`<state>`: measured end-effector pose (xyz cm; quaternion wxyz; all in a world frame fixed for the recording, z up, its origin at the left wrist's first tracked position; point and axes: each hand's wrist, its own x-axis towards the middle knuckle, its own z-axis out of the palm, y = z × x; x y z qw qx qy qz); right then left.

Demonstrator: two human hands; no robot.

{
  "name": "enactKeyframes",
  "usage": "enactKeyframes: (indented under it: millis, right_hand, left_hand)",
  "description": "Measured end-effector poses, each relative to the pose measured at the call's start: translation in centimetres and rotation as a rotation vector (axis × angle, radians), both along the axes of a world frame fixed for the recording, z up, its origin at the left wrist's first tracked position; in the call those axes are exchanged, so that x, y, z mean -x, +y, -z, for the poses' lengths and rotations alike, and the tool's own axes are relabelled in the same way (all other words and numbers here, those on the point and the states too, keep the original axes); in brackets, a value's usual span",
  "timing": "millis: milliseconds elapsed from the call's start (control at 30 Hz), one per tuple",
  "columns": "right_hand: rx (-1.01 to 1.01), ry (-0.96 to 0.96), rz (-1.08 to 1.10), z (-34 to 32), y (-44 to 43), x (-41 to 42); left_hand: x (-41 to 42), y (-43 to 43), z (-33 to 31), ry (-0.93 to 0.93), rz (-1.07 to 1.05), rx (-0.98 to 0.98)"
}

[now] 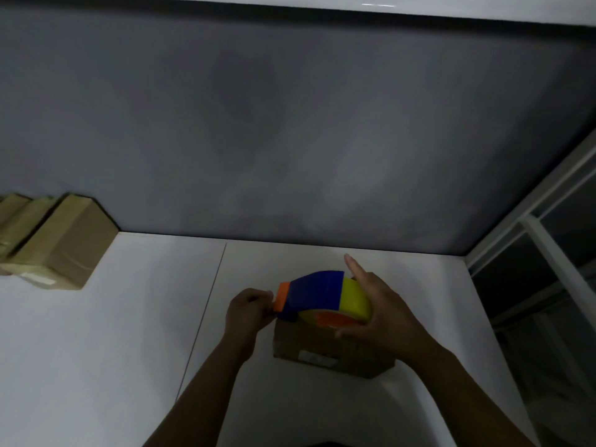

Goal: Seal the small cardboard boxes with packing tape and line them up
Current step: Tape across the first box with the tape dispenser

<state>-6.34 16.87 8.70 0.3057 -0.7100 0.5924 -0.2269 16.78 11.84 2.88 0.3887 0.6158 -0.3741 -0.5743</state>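
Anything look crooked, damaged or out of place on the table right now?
Nothing stands out. The box lies flat under the tape dispenser, and the finished boxes sit side by side at the far left.

Dim grey wall (290, 124) behind white table (96, 350).

No legible text found: the pale label (317, 358) on the cardboard box (332, 353) is blurred, its print unreadable

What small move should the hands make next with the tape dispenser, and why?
Probably draw the tape dispenser rightward along the box top: the left hand pinches at its orange end by the box's left edge, and the right hand grips the roll.
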Motion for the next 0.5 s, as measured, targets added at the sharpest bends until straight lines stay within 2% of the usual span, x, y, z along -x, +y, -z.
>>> enactKeyframes:
  millis: [167,200,300,500]
  right_hand:
    - [0.134,0.256,-0.047,-0.1,-0.5,-0.5]
    - [0.133,0.225,-0.026,-0.3,-0.5,-0.2]
    - [0.087,-0.077,0.078,-0.9,-0.2,0.6]
    - [0.101,-0.089,0.073,-1.8,0.3,1.4]
  left_hand:
    - [-0.7,0.0,-0.4,0.009,-0.012,0.048]
    - [-1.1,-0.2,-0.3,0.016,-0.046,0.049]
    - [-2.0,-0.8,-0.6,0.061,-0.14,0.044]
    - [-1.5,-1.1,-1.2,0.102,-0.215,0.001]
